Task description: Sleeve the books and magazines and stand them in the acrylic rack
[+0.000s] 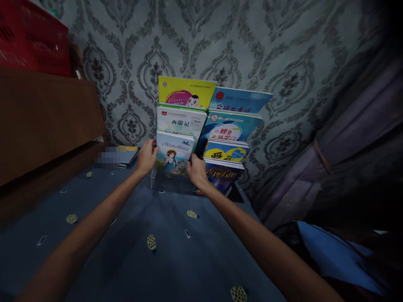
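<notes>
My fingers [153, 144] grasp front book [174, 156]: L hand [146, 157] at its 9 o'clock edge, R hand [196, 170] at 3; stand [157, 181] below.

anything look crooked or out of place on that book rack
Nothing is spilled or damaged. The right-hand stack fans out tilted to the right, while the left-hand stack stands straighter. The left hand and right hand grip the front book by its side edges in the clear rack.
</notes>
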The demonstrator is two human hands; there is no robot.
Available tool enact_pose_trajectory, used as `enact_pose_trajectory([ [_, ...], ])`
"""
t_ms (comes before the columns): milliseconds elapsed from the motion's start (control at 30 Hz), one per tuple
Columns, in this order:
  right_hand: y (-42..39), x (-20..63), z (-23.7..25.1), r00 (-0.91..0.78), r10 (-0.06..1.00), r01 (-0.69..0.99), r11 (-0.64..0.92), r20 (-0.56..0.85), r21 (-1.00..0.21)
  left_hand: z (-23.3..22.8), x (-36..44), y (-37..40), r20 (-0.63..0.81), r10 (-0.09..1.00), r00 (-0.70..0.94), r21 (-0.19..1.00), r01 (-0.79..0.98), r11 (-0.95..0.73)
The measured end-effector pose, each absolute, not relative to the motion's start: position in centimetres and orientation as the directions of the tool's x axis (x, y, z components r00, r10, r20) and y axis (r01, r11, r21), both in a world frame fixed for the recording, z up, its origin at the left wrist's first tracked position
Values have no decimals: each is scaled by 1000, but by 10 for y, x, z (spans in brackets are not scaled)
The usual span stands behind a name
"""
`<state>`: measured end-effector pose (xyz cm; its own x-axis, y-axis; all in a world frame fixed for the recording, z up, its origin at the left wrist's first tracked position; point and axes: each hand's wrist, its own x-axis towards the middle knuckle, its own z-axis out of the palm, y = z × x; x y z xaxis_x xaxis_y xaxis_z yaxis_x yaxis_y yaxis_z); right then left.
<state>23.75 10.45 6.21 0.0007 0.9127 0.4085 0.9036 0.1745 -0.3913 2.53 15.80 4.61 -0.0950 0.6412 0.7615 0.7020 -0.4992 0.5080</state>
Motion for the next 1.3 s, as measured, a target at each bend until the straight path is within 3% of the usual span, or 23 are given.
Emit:
enact_pose_trajectory([
  [433, 99, 231, 74, 21, 933, 929, 115, 361, -351, 53, 25, 155, 723, 689, -41, 455, 780, -431],
  [1300, 111, 227, 77, 56, 927, 956, 57, 371, -288, 52, 34, 156, 708, 697, -116, 504, 774, -383],
])
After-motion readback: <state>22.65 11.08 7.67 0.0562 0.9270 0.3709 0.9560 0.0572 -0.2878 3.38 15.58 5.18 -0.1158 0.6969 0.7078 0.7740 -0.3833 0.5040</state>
